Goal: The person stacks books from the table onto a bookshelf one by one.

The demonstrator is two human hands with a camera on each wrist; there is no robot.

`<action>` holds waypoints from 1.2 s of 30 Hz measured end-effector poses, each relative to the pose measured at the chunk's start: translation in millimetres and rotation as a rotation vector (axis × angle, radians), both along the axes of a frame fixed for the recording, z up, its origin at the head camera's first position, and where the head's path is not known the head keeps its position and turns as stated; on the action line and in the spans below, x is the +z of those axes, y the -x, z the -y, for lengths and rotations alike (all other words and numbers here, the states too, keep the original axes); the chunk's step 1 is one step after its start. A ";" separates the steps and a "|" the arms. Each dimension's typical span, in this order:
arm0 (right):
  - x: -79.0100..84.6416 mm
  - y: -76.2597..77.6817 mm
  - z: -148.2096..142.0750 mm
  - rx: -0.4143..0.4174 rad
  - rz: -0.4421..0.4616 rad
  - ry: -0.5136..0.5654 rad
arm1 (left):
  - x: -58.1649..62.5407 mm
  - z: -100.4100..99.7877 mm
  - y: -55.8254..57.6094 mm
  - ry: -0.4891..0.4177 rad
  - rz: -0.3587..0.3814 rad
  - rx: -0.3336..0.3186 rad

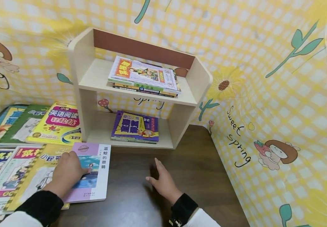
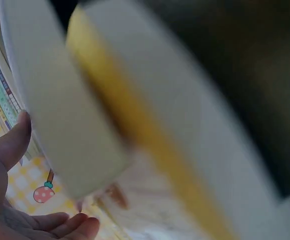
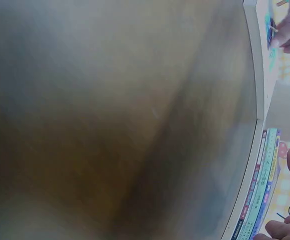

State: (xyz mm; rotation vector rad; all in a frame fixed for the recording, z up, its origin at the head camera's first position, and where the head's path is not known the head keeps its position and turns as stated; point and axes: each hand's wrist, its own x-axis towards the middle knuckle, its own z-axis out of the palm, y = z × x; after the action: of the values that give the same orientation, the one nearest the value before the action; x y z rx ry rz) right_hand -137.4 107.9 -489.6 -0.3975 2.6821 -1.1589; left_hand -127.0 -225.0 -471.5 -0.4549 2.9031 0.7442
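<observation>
My left hand [image 1: 68, 168] grips a book with a lilac cover and a blue sea picture [image 1: 93, 192] at its left side. The thumb lies across the cover, with the other fingers at the left edge. This book lies partly over a yellow comic book [image 1: 42, 176]. In the left wrist view the left hand [image 2: 5, 185] is beside blurred, pale book edges. My right hand [image 1: 163, 183] hovers over the dark table with its thumb apart from its fingers, holding nothing. It is in front of the shelf and to the right of the lilac book.
A small wooden shelf [image 1: 140, 94] stands behind. A stack of books [image 1: 146, 75] lies on its upper board, and purple books [image 1: 136, 126] on the lower one. More books, including a yellow English reader [image 1: 58, 123], cover the table's left. A patterned cloth [image 1: 265, 94] encloses the table.
</observation>
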 end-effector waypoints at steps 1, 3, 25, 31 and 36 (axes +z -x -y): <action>-0.7 -3.6 -1.7 -0.004 0.007 0.003 | -1.9 -0.6 -1.9 -0.002 0.010 0.011; -1.4 -9.6 -4.2 -0.017 0.020 0.014 | -5.0 -2.5 -4.5 -0.008 0.027 0.032; -7.4 -31.5 -5.0 -0.053 0.052 0.039 | -6.2 6.2 -10.6 -0.254 0.136 0.158; -7.3 -29.8 -2.5 -0.058 0.068 0.054 | -6.4 6.3 -14.2 -0.322 0.050 0.124; -10.4 -27.7 -0.3 -0.057 0.065 0.058 | -9.0 6.9 -18.6 -0.326 -0.008 0.076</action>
State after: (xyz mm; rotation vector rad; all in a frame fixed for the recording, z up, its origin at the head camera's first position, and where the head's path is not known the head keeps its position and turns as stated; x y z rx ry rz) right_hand -109.8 108.2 -500.1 -0.2890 2.6253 -1.2453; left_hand -108.4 -231.9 -480.5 -0.5257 2.7081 1.2053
